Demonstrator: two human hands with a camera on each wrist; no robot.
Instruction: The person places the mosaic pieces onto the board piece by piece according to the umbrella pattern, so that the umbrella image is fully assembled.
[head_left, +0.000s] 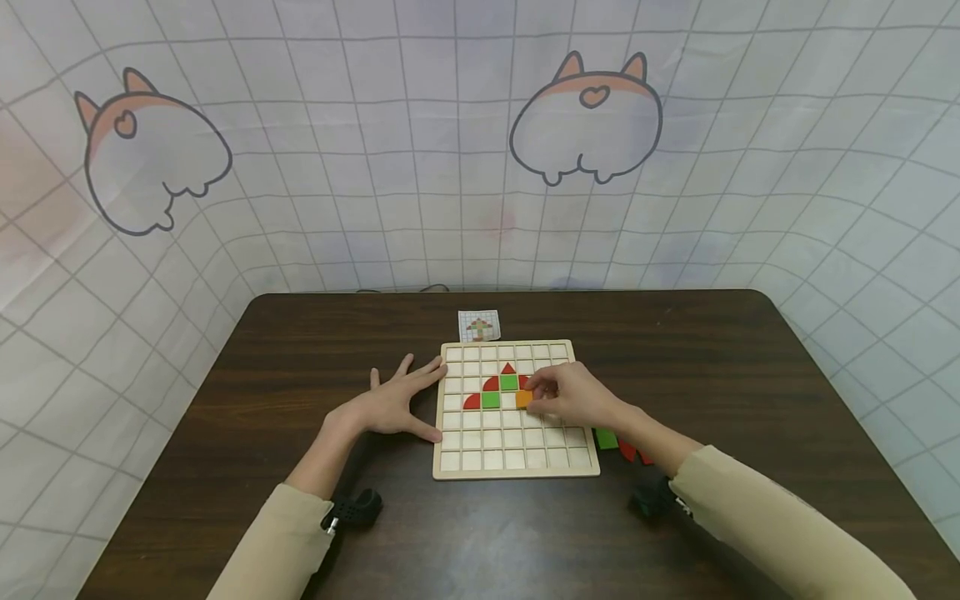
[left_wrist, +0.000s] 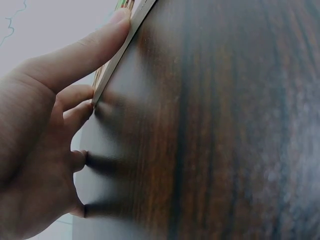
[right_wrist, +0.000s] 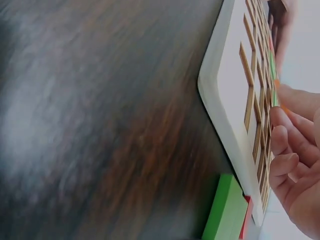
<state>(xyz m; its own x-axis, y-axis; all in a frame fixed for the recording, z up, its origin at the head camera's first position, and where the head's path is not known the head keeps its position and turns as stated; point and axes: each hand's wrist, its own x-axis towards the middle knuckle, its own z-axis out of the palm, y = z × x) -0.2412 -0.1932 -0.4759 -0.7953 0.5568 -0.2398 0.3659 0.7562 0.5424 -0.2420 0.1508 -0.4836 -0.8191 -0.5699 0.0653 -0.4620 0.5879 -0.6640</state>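
Observation:
A pale wooden grid board (head_left: 517, 473) lies on the dark table. On it sit two green squares, a red triangle (head_left: 508, 368) on top, and red rounded pieces (head_left: 472, 402) beside the green ones. My right hand (head_left: 577, 397) pinches an orange square block (head_left: 523, 400) between thumb and fingers, over a cell right of the lower green square (head_left: 491, 400). My left hand (head_left: 386, 407) has its fingers spread, thumb and forefinger touching the board's left edge. In the right wrist view, the right fingers (right_wrist: 295, 102) partly hide the orange block.
Behind the board lies a small printed card (head_left: 478, 327) with a coloured grid pattern. Loose pieces, a green block (head_left: 606, 438) and red ones (head_left: 627, 451), lie by the board's right edge, partly under my right forearm. A grid-patterned curtain (head_left: 480, 208) surrounds the table.

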